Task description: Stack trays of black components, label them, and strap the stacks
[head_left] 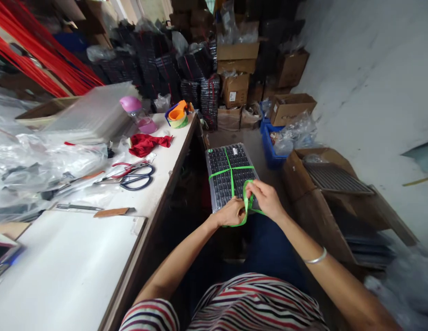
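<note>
A stack of black trays (pixel 219 186) under clear plastic lies low in front of my lap. Bright green strap (pixel 230 158) crosses over its top. At the near edge of the stack, my left hand (pixel 232 212) has its fingers closed on the strap. Just to its right and slightly higher, my right hand (pixel 265 197) pinches a raised loop of the same green strap. A loose length hangs below and between both hands. What the trays hold is too small to name.
On my left stands a white table (pixel 79 253) with scissors (pixel 138 177), red-handled pliers (pixel 126 169), a red cloth (pixel 148 145), a tape dispenser (pixel 177 114) and a pink-capped bottle (pixel 140 115). Cardboard boxes (pixel 312 202) and a blue crate (pixel 272 149) line the right wall.
</note>
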Tool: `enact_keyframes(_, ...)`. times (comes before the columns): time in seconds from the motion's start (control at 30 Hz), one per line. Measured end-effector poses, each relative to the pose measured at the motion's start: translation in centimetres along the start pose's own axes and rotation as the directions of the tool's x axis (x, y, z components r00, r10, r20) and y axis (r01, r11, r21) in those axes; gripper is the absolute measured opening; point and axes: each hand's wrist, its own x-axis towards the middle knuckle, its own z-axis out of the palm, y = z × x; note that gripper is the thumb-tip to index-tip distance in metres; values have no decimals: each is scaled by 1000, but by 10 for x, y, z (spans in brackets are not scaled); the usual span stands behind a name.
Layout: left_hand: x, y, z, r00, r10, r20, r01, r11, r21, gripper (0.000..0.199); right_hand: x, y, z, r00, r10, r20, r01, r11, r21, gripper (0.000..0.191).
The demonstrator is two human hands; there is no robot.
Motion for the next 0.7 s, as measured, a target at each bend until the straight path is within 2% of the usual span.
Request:
enact_keyframes(0.1, 2, -3, 5, 999, -25, -49, 26, 1000, 12, 16, -2, -6, 9, 994, -105, 21, 106, 994, -39, 30)
enact_keyframes(0.2, 0, -3, 6, 994, -70, -84, 69, 997, -14, 26, -33, -6, 8, 979, -202, -10, 199, 971, -136, 24)
enact_keyframes(0.27, -3, -1, 3, 992, -98, -76, 95, 995, -41, 34, -58, 7, 4, 988, -114, -105, 95, 981, -167, 27)
enact_keyframes(0.33, -5, 3, 0, 990, -128, -58, 125, 990, -60, 41, -79, 30, 6, 985, 87, -151, -105, 987, -120, 35)
enact_keyframes(0.37, -4, 5, -2, 988, -146, -47, 143, 988, -64, 43, -88, 43, 12, 974, 190, -124, -201, 976, -80, 37)
enact_keyframes(0.43, 0, 8, -3, 983, -184, -21, 182, 982, -53, 49, -99, 65, 31, 957, 289, -32, -290, 957, -29, 42)
enact_keyframes(0.57, 16, 15, -3, 967, -250, 41, 248, 968, 37, 55, -94, 87, 71, 957, 289, 3, -289, 957, -2, 60)
enact_keyframes(0.63, 18, 22, -1, 962, -269, 39, 263, 957, 125, 48, -83, 87, 72, 966, 257, 14, -257, 966, -12, 55)
enact_keyframes(0.7, 12, 31, 4, 964, -266, -2, 260, 938, 228, 35, -73, 83, 57, 977, 212, 10, -211, 976, -44, 42)
